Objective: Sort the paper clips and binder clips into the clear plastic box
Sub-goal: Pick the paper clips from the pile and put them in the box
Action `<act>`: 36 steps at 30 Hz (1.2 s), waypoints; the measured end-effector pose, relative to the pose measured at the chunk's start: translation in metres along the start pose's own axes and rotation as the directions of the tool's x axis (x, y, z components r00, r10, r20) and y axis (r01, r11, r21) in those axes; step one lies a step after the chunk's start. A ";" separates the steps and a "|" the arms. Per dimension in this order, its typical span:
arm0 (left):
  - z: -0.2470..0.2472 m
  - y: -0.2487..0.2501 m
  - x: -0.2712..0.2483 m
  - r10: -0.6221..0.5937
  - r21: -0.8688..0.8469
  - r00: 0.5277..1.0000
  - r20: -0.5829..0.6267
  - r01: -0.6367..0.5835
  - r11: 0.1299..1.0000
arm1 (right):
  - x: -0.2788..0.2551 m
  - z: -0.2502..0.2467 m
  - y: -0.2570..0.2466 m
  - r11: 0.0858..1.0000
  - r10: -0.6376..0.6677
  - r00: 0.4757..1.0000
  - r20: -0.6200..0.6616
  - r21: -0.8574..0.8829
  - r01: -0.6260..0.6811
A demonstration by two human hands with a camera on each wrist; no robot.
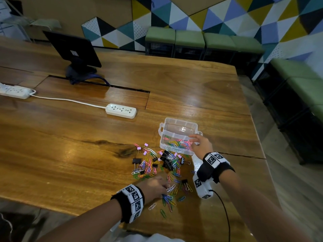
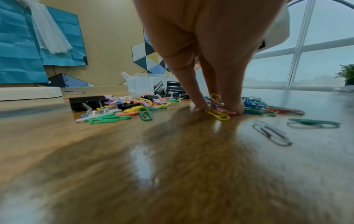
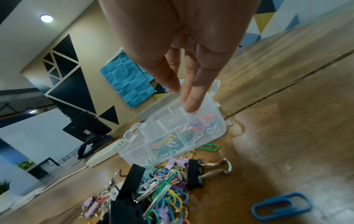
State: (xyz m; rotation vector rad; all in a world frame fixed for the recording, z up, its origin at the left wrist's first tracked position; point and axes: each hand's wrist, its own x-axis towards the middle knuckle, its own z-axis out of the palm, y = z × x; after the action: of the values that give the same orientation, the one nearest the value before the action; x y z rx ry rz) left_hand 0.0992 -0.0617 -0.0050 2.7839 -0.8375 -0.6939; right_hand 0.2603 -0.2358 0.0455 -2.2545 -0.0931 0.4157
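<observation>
The clear plastic box (image 1: 178,126) stands open on the wooden table, with coloured paper clips in its near compartments (image 3: 199,125). My right hand (image 1: 193,139) hovers over its near right corner, its straight fingers (image 3: 191,98) holding nothing. A mixed pile of paper clips and black and pink binder clips (image 1: 157,163) lies just in front of the box. My left hand (image 1: 165,189) is down at the pile's near edge. In the left wrist view its fingertips (image 2: 237,109) pinch a small bunch of paper clips (image 2: 217,115) against the tabletop.
A white power strip (image 1: 121,110) with its cable lies behind the box, and a monitor (image 1: 73,49) stands at the back left. Loose clips (image 1: 163,213) are scattered toward the table's front edge. A black binder clip (image 3: 195,172) and a blue paper clip (image 3: 281,206) lie near the right hand.
</observation>
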 end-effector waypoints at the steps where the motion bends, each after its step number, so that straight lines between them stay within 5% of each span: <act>1: -0.001 0.000 0.000 0.009 0.008 1.000 0.003 -0.009 1.000 | -0.002 -0.002 0.001 1.000 -0.020 1.000 -0.010 0.003 0.020; 9: -0.004 0.002 0.003 -0.020 -0.032 0.997 -0.074 0.018 0.999 | -0.027 -0.006 0.016 0.966 -0.131 0.989 0.073 -0.213 0.144; 16: -0.012 0.006 0.007 -0.146 -0.279 0.983 -0.115 0.109 0.954 | -0.048 0.005 0.045 0.797 0.043 0.966 0.255 -0.592 0.121; 25: -0.023 -0.003 0.011 -0.237 -0.365 0.970 -0.059 0.200 0.909 | -0.055 0.030 0.034 0.844 -0.010 0.954 0.301 -0.509 0.170; 30: -0.037 -0.013 0.012 -0.272 -0.336 0.962 -0.012 0.252 0.907 | -0.065 0.046 0.023 0.802 -0.106 0.882 0.460 -0.484 0.349; 36: -0.071 -0.034 0.013 -0.330 -0.474 0.936 -0.122 0.238 0.848 | -0.082 0.053 0.029 0.647 -0.169 0.738 0.653 -0.491 0.583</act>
State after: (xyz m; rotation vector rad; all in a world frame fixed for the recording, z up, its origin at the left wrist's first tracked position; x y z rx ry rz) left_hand 0.1584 -0.0399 0.0431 2.5034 -0.1817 -0.5489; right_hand 0.1634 -0.2331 0.0137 -2.6143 -1.2280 0.9008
